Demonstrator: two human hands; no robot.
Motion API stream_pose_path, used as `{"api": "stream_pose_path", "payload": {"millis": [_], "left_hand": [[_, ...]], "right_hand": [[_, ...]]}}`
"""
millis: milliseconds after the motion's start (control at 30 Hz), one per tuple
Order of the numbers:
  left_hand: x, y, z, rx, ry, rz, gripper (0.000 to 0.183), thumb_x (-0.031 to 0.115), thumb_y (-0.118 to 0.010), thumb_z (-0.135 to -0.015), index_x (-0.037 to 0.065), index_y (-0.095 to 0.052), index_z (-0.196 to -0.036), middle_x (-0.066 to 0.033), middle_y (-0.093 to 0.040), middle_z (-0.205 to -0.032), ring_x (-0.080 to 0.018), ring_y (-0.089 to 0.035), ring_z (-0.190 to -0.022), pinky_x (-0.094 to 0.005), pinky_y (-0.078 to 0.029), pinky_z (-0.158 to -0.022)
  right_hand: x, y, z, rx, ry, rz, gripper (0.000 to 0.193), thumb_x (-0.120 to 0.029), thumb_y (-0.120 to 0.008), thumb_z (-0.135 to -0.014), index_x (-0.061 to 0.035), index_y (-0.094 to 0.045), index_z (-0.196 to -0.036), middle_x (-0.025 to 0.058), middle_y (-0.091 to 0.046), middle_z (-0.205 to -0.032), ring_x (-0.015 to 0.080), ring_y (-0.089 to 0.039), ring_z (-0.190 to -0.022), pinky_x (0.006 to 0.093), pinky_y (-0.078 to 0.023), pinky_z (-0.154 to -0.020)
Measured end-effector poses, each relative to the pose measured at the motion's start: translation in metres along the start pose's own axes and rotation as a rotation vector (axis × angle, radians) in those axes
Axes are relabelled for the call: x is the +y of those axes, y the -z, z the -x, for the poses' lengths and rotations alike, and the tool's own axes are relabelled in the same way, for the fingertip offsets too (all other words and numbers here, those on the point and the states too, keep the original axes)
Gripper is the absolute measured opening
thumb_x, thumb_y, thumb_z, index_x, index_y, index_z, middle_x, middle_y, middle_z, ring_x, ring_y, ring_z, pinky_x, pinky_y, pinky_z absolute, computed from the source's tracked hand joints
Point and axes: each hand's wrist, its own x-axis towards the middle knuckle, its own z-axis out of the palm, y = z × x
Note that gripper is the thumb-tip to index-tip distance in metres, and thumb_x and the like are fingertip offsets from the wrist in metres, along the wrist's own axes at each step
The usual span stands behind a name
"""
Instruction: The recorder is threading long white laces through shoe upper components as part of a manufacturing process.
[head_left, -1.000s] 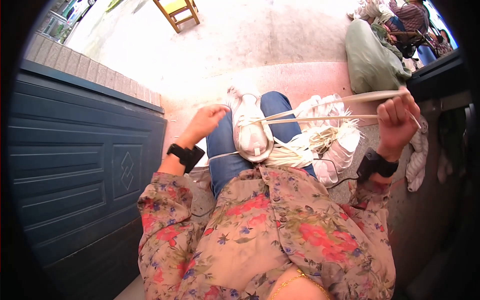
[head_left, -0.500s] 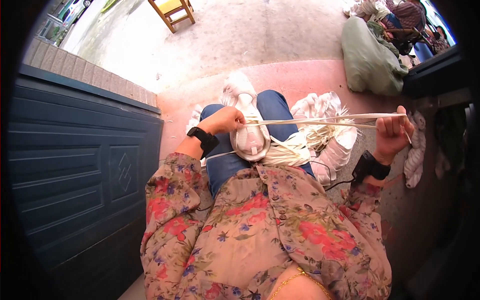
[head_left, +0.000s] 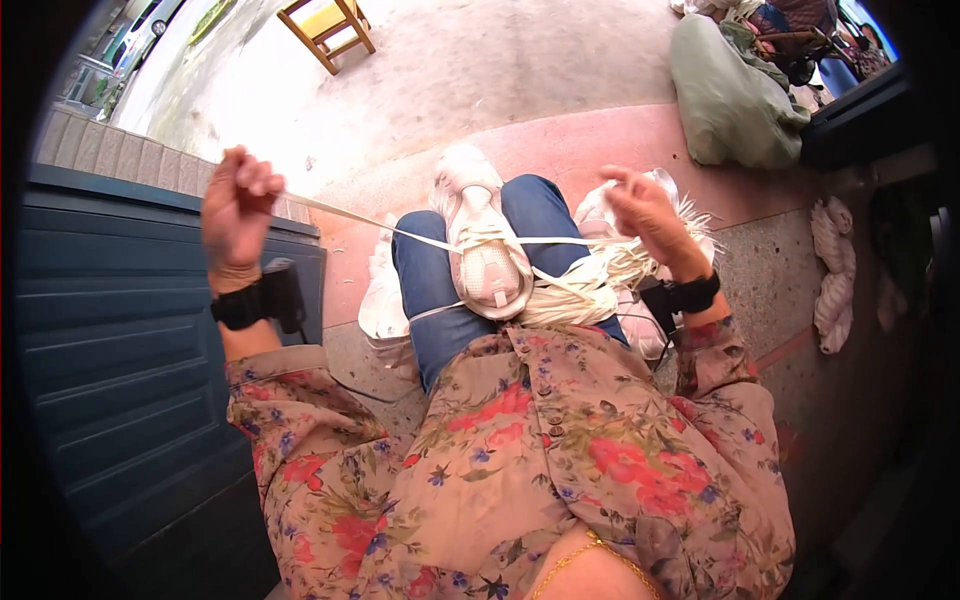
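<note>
A pale pink-and-white sneaker lies between my knees, its toe toward me. My left hand is raised out to the left, fingers closed on a cream shoelace stretched from the shoe's eyelets. On the right, my right hand hovers over the lace bundle, fingers apart and partly curled. Another length of lace runs from the shoe toward that hand, passing below its fingers; I see no grip on it. A thick bundle of loose cream laces lies over my right thigh.
White and pink wrapped shoes or bags sit beside my left leg. A blue panelled door stands at left. Ahead are a wooden stool and a stuffed green sack. A twisted white cloth bundle lies at right.
My left hand has moved from the shoe far out to the left, drawing a lace with it. My right hand has come back inward from the far right, and the lace stretched there is gone.
</note>
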Motion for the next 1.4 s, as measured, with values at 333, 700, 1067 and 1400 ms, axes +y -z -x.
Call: {"api": "stream_pose_path", "payload": {"millis": [333,700,1067,1400], "left_hand": [[-0.048,0.074,0.064,0.508,0.105,-0.674,0.018,0.02,-0.054,-0.086,0.004,-0.061,-0.084,0.0035,-0.047,-0.059,-0.0056,-0.041,-0.054,-0.02,-0.032,-0.05],[-0.218,-0.041,0.058,-0.188,0.077,-1.56,0.012,0.009,-0.053,-0.074,0.001,-0.062,-0.075,-0.0202,-0.059,-0.069,-0.0349,-0.06,-0.069,-0.0404,-0.048,-0.059],[-0.222,-0.046,0.052,-0.205,0.235,-1.787,0.01,0.007,-0.052,-0.07,0.001,-0.06,-0.072,-0.0202,-0.06,-0.067,-0.0309,-0.061,-0.066,-0.038,-0.049,-0.058],[-0.237,-0.03,0.051,0.127,0.628,-0.675,0.014,0.011,-0.058,-0.077,-0.003,-0.06,-0.074,-0.0019,-0.056,-0.062,-0.0066,-0.049,-0.056,-0.0229,-0.04,-0.049]], "right_hand": [[0.085,-0.069,-0.031,-0.2,0.029,0.914,0.032,-0.03,-0.051,-0.083,0.0002,-0.059,-0.091,0.0233,-0.06,-0.084,0.0388,-0.056,-0.082,0.0422,-0.044,-0.072],[0.091,-0.081,-0.001,-0.248,0.283,0.994,0.022,-0.022,-0.051,-0.082,-0.0013,-0.053,-0.075,0.0217,-0.057,-0.068,0.0387,-0.056,-0.069,0.0461,-0.043,-0.061],[0.095,-0.073,-0.002,-0.168,0.157,0.896,0.029,-0.029,-0.048,-0.085,-0.0025,-0.053,-0.075,0.0198,-0.056,-0.069,0.0377,-0.055,-0.071,0.044,-0.042,-0.061],[0.098,-0.093,-0.009,0.015,0.326,0.57,0.026,-0.012,-0.054,-0.08,-0.0008,-0.055,-0.103,0.0183,-0.061,-0.082,0.0332,-0.06,-0.079,0.0375,-0.047,-0.068]]}}
